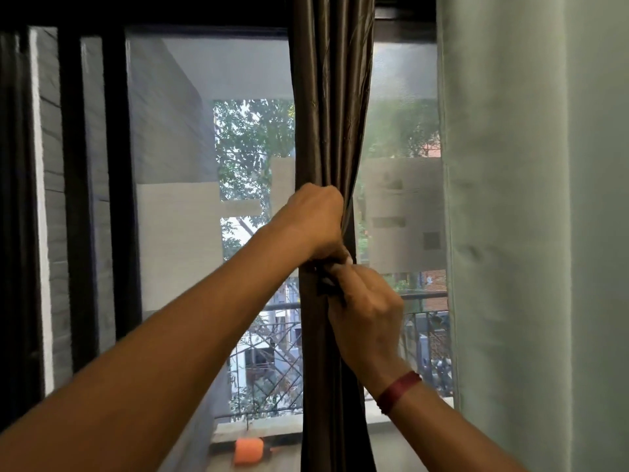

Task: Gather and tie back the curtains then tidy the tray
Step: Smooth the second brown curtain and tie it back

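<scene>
Where gathered, brown curtain [332,97], seemingly glossy.

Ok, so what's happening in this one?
A person is bunching the brown curtain at the window. The left hand grips the gathered fabric; the right hand just below pinches a small dark piece against it, possibly the tie. The pale green curtain hangs ungathered on the right.

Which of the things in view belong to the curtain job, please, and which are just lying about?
In the job: brown curtain, gripped by the left hand; dark tie, pinched by the right hand; pale green curtain.
Lying about: orange object; balcony railing.
</scene>
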